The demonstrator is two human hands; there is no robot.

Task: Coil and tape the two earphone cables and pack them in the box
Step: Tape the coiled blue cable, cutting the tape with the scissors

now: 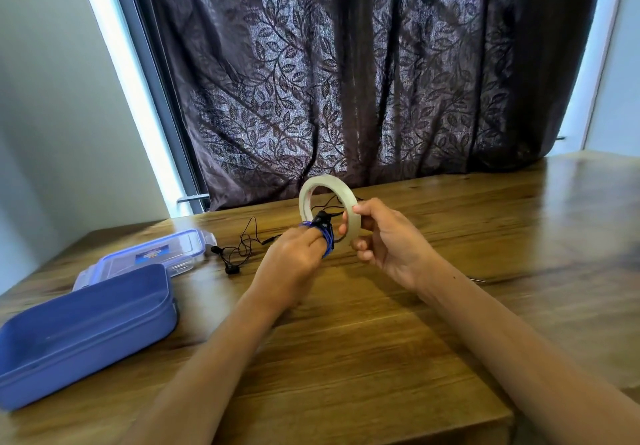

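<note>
Currently, item 1: your left hand (294,257) grips the coiled blue earphone cable (327,236), wound round its fingers, raised above the table (381,358). Item 2: your right hand (384,236) pinches the tape roll (341,186) by its rim, upright, just beside the coil. Item 3: 1 black earphone cable (239,247), loose and uncoiled, lies on the table beside the lid (156,254). Item 4: the blue box (86,333), open, sits at left, in front of the lid. Item 5: a dark leaf-patterned curtain (346,63) hangs behind.
</note>
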